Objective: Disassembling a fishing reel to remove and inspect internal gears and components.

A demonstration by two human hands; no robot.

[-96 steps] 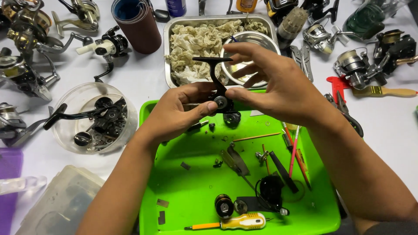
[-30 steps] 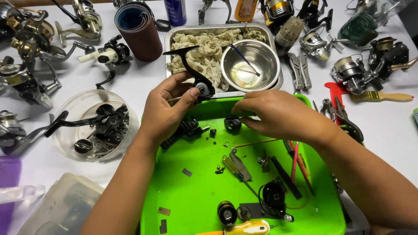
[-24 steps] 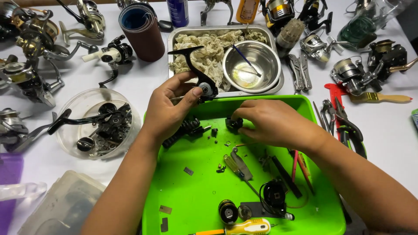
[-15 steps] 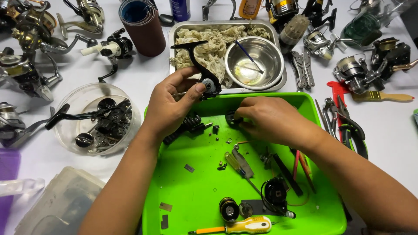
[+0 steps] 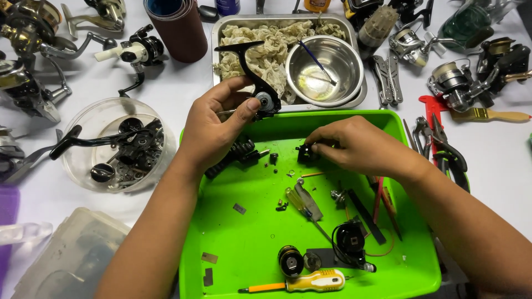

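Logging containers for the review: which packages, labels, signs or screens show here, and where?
No signs or screens.
Dark blue bottle: top edge, cut off by the frame, behind the metal tray.
Orange-capped bottle: top edge, mostly cut off.
Clear plastic box: bottom left, rectangular, frosted.
Round clear tub: left of the green tray, holding black parts.

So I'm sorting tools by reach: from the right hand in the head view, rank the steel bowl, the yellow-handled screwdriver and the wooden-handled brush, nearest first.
From the right hand:
1. Round steel bowl, just beyond it in the metal tray.
2. Yellow-handled screwdriver, at the green tray's near edge.
3. Wooden-handled brush, far right on the table.
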